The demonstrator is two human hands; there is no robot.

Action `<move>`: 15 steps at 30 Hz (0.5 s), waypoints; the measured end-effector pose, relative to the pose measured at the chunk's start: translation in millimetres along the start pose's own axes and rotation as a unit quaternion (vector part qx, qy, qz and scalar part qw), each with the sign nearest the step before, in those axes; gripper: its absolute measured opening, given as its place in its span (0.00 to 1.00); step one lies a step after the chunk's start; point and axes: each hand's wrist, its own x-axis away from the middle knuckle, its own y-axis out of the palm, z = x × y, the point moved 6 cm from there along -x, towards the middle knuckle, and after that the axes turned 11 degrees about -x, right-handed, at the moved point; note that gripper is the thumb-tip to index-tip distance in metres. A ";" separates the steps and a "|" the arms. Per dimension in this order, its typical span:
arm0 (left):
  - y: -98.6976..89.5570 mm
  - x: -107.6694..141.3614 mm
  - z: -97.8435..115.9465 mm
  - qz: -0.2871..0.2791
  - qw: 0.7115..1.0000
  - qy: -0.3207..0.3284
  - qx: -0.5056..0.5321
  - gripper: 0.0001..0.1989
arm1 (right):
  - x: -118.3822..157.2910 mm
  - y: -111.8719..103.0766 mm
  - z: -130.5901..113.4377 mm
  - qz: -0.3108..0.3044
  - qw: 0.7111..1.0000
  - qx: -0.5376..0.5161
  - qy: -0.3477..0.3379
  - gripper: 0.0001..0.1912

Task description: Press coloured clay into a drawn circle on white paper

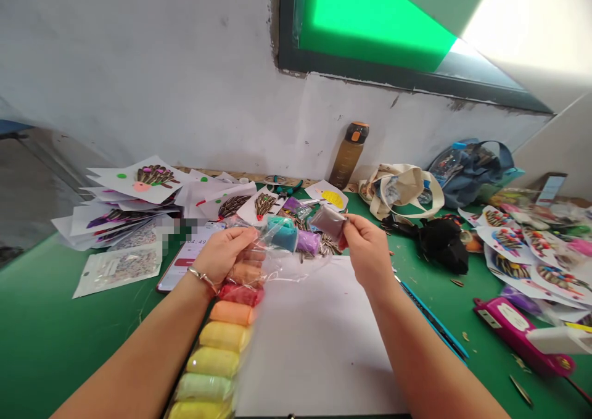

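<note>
My left hand (219, 253) is closed on the edge of a clear plastic bag (289, 268), which stretches out to the right above the paper. In my right hand (369, 246), a small grey-brown packet (327, 221) is pinched between thumb and fingers. Below my left hand runs a row of soft colored packets, with a red packet (241, 294), an orange packet (231, 313) and a yellow packet (224, 336) among them. A teal packet (282, 234) and a purple packet (308, 242) lie behind the bag. Under both hands is a large white sheet (319, 345).
Left stand stacked seed pictures (157, 175), a bead packet (118, 268) and a phone (185, 260). A bottle (349, 155) and cloth bag (402, 190) stand at the wall. Rightward lie blue pens (432, 320), a magenta glue gun (520, 336) and more seed pictures (509, 240).
</note>
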 end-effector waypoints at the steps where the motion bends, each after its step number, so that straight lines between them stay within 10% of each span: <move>1: -1.0 0.4 1.3 -0.001 1.000 0.003 0.002 0.16 | -4.3 -3.8 9.2 0.008 1.000 -0.017 0.024 0.15; 12: -26.5 -0.8 12.2 0.071 0.996 0.024 0.046 0.14 | -2.6 25.9 52.6 -0.076 0.972 -0.140 0.171 0.26; 15: -23.5 0.2 11.2 0.060 0.997 0.019 0.052 0.15 | -2.3 13.4 36.7 -0.018 0.993 -0.052 0.108 0.22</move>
